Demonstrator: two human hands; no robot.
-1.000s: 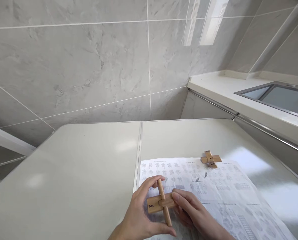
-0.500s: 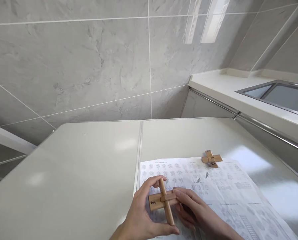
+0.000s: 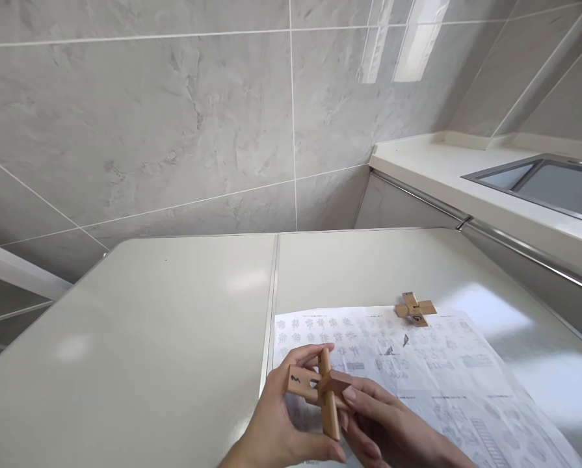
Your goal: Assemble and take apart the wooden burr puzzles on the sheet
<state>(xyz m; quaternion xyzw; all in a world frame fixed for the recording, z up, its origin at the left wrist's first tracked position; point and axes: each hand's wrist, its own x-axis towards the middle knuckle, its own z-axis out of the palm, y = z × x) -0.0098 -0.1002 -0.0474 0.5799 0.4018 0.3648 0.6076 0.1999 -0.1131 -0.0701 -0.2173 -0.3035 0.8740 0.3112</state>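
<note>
Hands (image 3: 275, 413) gripping wooden cross (image 3: 328, 411), pieces probably interlocked, printed sheet (image 3: 432, 383) beneath

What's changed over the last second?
The strip has turned in the right grip, showing an angled face and uncovering more of the hole in the marked piece. The left grip keeps hold of the stick; nothing was let go. The far cross and sheet stayed put.

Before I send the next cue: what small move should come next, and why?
Probably a slight turn of the pointed wooden block by the right hand, the left hand steadying the crossbar: the right thumb touches the block, the left hand spans the crossbar's ends, and an opening shows in the marked piece.
</note>
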